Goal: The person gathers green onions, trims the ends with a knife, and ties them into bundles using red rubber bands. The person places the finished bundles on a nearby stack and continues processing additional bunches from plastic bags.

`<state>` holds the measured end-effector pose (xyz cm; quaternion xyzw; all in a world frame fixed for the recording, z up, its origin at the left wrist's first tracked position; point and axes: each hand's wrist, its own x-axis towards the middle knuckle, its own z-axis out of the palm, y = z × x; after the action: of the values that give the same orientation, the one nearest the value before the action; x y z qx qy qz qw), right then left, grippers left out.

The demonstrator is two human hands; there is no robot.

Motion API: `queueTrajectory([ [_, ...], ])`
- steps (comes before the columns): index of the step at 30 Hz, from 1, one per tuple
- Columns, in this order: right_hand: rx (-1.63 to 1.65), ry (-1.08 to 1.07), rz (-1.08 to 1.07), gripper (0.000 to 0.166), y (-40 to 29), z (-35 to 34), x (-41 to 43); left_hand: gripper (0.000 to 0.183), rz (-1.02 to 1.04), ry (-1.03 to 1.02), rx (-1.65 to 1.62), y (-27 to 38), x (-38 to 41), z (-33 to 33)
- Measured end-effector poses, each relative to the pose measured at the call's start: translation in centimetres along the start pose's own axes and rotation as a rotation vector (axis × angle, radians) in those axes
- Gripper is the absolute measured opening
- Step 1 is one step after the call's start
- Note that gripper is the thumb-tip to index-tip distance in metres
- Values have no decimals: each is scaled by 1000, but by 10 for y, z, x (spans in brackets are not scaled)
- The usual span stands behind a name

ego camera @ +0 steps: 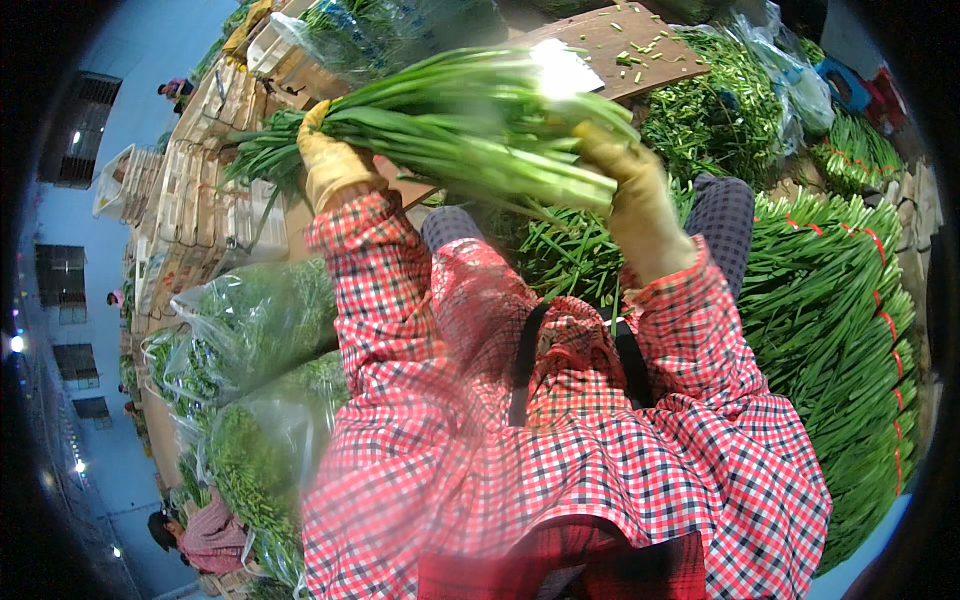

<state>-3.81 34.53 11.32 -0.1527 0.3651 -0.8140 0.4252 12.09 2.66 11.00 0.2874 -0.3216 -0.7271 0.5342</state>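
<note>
A loose bunch of long green leafy stalks (465, 127) is raised in front of me, blurred in places. Around its leafy end wraps my left hand (334, 154), in a yellowish work glove. The leaf tips stick out beyond that hand to the left. At the pale stem ends, my right hand (637, 191) grips the bunch, in a similar glove; its fingers are blurred by motion. Below the bunch, between my knees, lie more loose green stalks (570, 255). A brown board (637, 45) behind the bunch bears short cut stem pieces (637, 56).
Bunches tied with red bands (825, 315) are stacked at my right. Trimmings (712, 112) lie behind my right knee. Clear plastic bags of greens (255, 322) stand at my left, near pale crates (195, 187). A person (206, 536) is at lower left.
</note>
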Motion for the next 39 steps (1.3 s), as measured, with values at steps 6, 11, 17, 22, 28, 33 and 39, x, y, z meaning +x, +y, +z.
queueTrajectory([
  [6, 61, -210, -219, 25, -43, -84, 7, 23, 35, 24, 191, 25, -9, 21],
  [11, -824, -139, 102, 21, -10, -89, -12, 19, 582, -289, 866, 21, 92, -66],
  [17, -1012, -330, 123, 40, 38, -36, -8, 18, 90, -43, 66, 42, 35, -1],
  [22, -712, -145, -54, 46, 93, -22, 49, 17, 98, -20, 41, 51, 18, 4],
  [28, -262, -232, -53, 26, 110, 21, 83, 15, 81, -36, -35, 40, 11, 20],
  [33, -576, -390, -353, 23, 104, 32, 66, 15, 85, -56, -99, 34, -1, 21],
  [39, -612, -548, -210, 25, 92, -23, 73, 14, 87, -186, -343, 13, -28, 37],
])
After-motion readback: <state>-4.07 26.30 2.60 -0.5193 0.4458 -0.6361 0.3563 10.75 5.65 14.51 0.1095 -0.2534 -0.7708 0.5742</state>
